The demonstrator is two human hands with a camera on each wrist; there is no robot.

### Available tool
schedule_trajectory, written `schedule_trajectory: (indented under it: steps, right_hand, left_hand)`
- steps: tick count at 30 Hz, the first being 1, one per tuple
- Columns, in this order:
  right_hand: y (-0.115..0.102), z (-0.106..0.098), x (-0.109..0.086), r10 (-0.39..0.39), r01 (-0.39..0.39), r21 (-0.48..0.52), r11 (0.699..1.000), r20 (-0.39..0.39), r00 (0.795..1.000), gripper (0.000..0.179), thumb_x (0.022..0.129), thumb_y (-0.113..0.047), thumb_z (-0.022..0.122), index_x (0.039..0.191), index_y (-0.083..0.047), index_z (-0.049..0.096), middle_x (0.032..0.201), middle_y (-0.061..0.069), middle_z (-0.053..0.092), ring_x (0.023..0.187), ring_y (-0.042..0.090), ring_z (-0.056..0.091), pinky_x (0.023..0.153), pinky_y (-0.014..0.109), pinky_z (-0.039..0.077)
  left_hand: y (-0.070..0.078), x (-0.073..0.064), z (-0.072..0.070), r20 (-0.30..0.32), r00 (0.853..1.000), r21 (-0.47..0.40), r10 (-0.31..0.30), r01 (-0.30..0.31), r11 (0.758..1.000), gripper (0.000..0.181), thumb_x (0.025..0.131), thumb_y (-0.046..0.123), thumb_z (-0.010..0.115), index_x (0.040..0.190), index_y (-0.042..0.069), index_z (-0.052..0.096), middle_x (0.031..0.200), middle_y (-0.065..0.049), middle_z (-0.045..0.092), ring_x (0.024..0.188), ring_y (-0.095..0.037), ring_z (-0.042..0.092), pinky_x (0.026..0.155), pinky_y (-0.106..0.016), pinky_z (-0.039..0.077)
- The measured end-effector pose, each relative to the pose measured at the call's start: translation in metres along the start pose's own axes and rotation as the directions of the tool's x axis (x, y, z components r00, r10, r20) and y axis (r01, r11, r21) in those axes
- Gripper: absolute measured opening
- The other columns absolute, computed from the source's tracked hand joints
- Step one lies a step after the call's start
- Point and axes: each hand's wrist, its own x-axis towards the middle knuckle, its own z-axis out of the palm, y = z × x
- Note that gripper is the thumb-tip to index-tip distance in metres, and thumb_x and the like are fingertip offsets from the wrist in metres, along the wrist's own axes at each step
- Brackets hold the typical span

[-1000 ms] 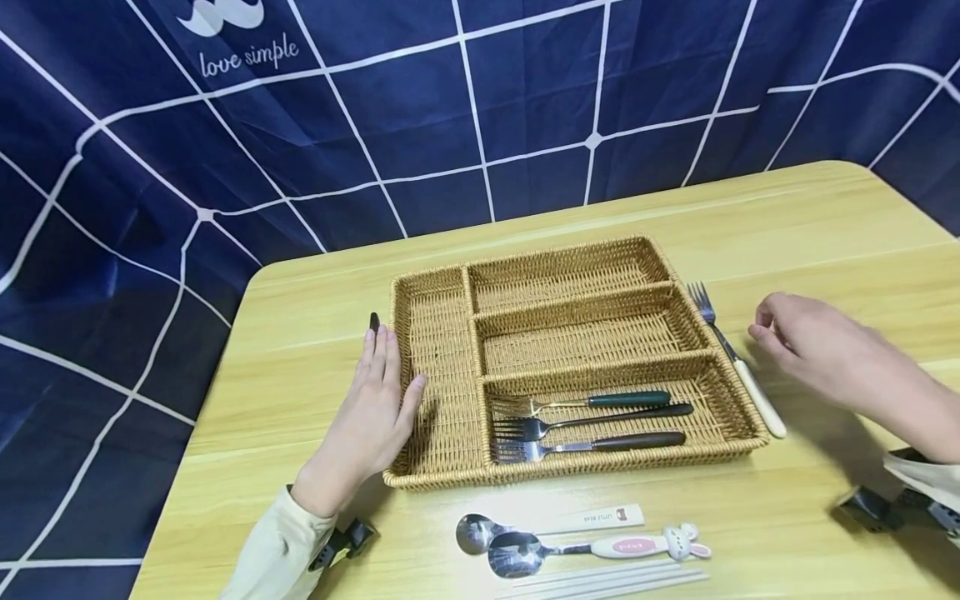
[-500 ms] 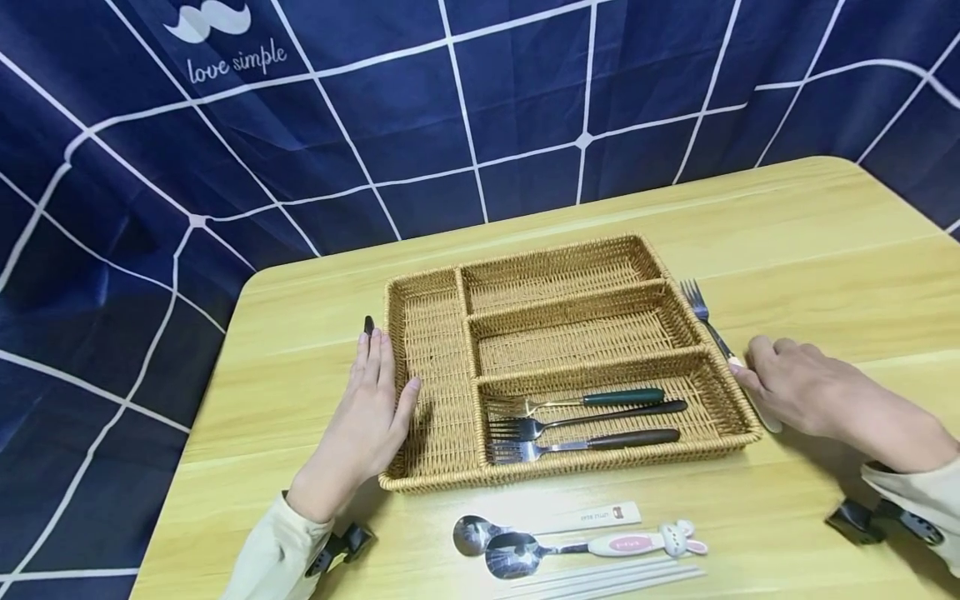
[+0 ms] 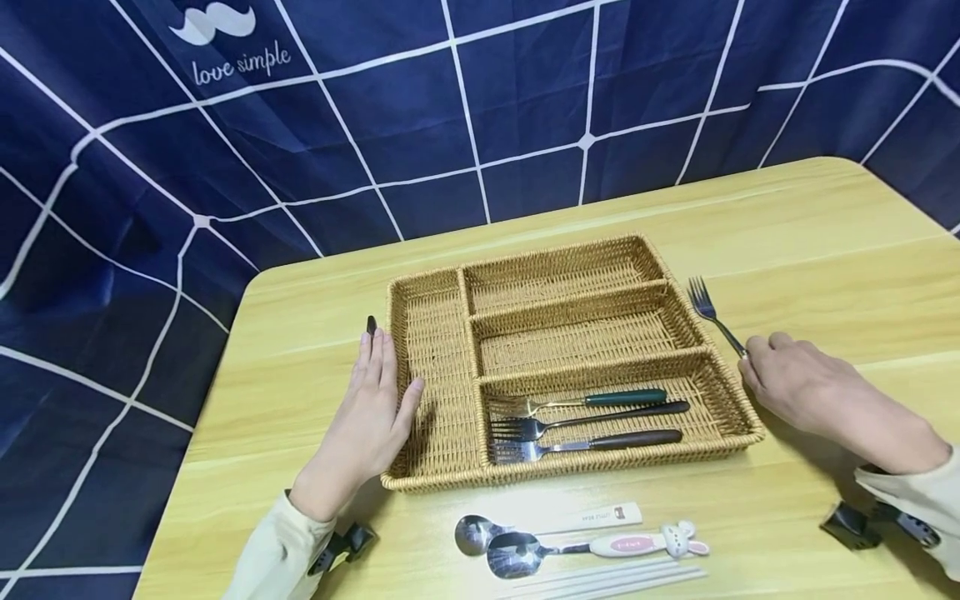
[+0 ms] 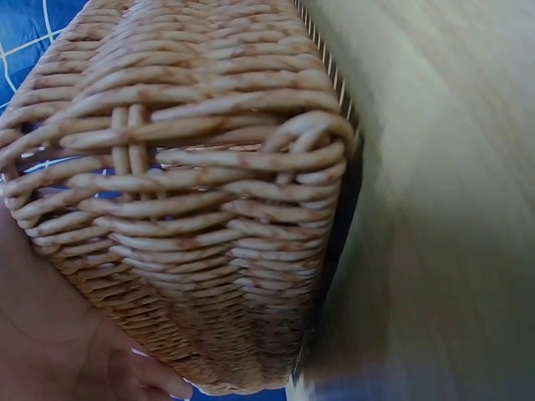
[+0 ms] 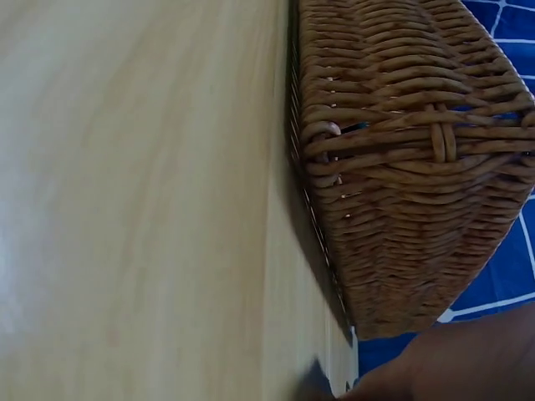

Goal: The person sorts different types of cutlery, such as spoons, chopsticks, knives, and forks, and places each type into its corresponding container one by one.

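A wicker cutlery tray (image 3: 480,477) lies on the table, and its woven side wall (image 4: 217,209) fills much of the left wrist view. Along its left wall my left hand (image 3: 363,421) rests with straight fingers, the thumb over the rim. Past those fingertips pokes a dark tip (image 3: 371,323), the rest covered by the hand. Right of the tray, my right hand (image 3: 817,396) grips a fork (image 3: 703,302) by its handle, which is hidden under the fingers; the tines point away from me. Three forks, one green-handled (image 3: 626,397) and two dark-handled (image 3: 637,439), lie in the front compartment.
In front of the tray lie a spoon with a white handle (image 3: 592,517), a spoon with a rabbit-topped handle (image 3: 630,546) and white chopsticks (image 3: 607,579). A blue gridded curtain (image 3: 525,108) hangs behind the table (image 3: 810,225).
My right hand has come down and left onto the fork's white handle and taken hold of it. The fork has shifted slightly away from the tray. My left hand stays against the tray.
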Motion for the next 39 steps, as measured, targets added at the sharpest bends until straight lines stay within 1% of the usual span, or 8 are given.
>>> schedule_trajectory:
  steps: [4, 9, 14, 18, 21, 24, 31, 39]
  right_hand:
    - [0.001, -0.002, 0.001, -0.001, 0.001, 0.004, 1.000, -0.032, 0.999, 0.023, 0.100, -0.015, 0.039, 0.086, 0.001, 0.046, 0.076, 0.012, 0.047, 0.068, 0.031, 0.054, 0.058, 0.053, 0.051]
    - [0.001, -0.005, 0.003, 0.010, -0.006, 0.053, 0.999, -0.087, 0.996, 0.020, 0.100, -0.014, 0.039, 0.088, 0.002, 0.045, 0.076, 0.013, 0.049, 0.070, 0.034, 0.056, 0.062, 0.055, 0.050]
    - [-0.001, -0.010, 0.004, 0.018, -0.001, 0.096, 0.995, -0.176, 0.984, 0.020, 0.099, -0.014, 0.039, 0.087, 0.001, 0.044, 0.074, 0.012, 0.047, 0.066, 0.031, 0.054, 0.056, 0.053, 0.050]
    - [-0.003, -0.011, 0.005, -0.009, 0.037, 0.101, 0.994, -0.269, 0.963, 0.020, 0.099, -0.014, 0.040, 0.082, -0.003, 0.044, 0.069, 0.007, 0.043, 0.059, 0.025, 0.048, 0.049, 0.046, 0.046]
    - [-0.006, -0.011, 0.006, -0.047, 0.080, 0.079, 0.994, -0.352, 0.935, 0.020, 0.097, -0.012, 0.042, 0.078, -0.006, 0.043, 0.065, 0.003, 0.040, 0.056, 0.022, 0.044, 0.045, 0.041, 0.043]
    - [-0.008, -0.011, 0.007, -0.075, 0.108, 0.058, 0.992, -0.404, 0.912, 0.021, 0.096, -0.010, 0.043, 0.075, -0.008, 0.041, 0.063, 0.003, 0.038, 0.054, 0.021, 0.042, 0.043, 0.040, 0.041]
    - [-0.010, -0.013, 0.008, -0.091, 0.116, 0.034, 0.993, -0.417, 0.904, 0.021, 0.096, -0.011, 0.044, 0.076, -0.008, 0.042, 0.063, 0.002, 0.038, 0.053, 0.021, 0.042, 0.040, 0.039, 0.040]
    - [-0.006, -0.016, 0.007, -0.120, 0.142, 0.016, 0.990, -0.451, 0.884, 0.020, 0.096, -0.011, 0.046, 0.077, -0.009, 0.042, 0.063, 0.001, 0.037, 0.053, 0.019, 0.041, 0.039, 0.033, 0.036]
  left_hand:
    - [0.000, 0.000, 0.000, 0.010, 1.000, -0.006, -0.006, 0.006, 1.000, 0.074, 0.105, 0.043, 0.028, 0.150, -0.008, -0.001, 0.157, -0.024, -0.009, 0.144, -0.031, -0.015, 0.118, -0.051, 0.007]
    - [0.000, -0.001, 0.001, 0.002, 1.000, -0.006, -0.001, 0.001, 1.000, 0.074, 0.105, 0.042, 0.028, 0.150, -0.009, 0.000, 0.156, -0.023, -0.010, 0.144, -0.032, -0.015, 0.118, -0.052, 0.008]
    - [-0.001, -0.001, 0.001, 0.001, 1.000, -0.006, -0.005, 0.005, 1.000, 0.074, 0.105, 0.042, 0.029, 0.150, -0.009, 0.000, 0.156, -0.024, -0.010, 0.144, -0.032, -0.014, 0.118, -0.051, 0.007]
    - [0.000, -0.001, 0.000, -0.003, 1.000, -0.001, -0.002, 0.002, 1.000, 0.074, 0.105, 0.043, 0.029, 0.149, -0.009, 0.000, 0.156, -0.025, -0.008, 0.145, -0.033, -0.014, 0.118, -0.051, 0.007]
    - [0.000, -0.001, 0.000, 0.000, 1.000, 0.002, -0.007, 0.007, 1.000, 0.074, 0.105, 0.043, 0.028, 0.150, -0.008, 0.000, 0.157, -0.025, -0.008, 0.145, -0.032, -0.014, 0.118, -0.051, 0.007]
    - [0.000, -0.001, -0.001, 0.009, 1.000, 0.000, -0.017, 0.017, 1.000, 0.074, 0.105, 0.044, 0.027, 0.150, -0.007, -0.002, 0.157, -0.024, -0.009, 0.144, -0.031, -0.015, 0.118, -0.050, 0.006]
    - [0.001, -0.001, 0.000, -0.012, 1.000, 0.010, 0.001, -0.001, 1.000, 0.070, 0.105, 0.039, 0.028, 0.149, -0.010, 0.001, 0.157, -0.028, -0.004, 0.145, -0.035, -0.012, 0.118, -0.051, 0.008]
    - [0.002, 0.001, -0.001, -0.018, 1.000, 0.024, 0.022, -0.021, 0.999, 0.065, 0.106, 0.031, 0.028, 0.149, -0.011, 0.002, 0.156, -0.027, -0.007, 0.145, -0.038, -0.010, 0.118, -0.052, 0.008]
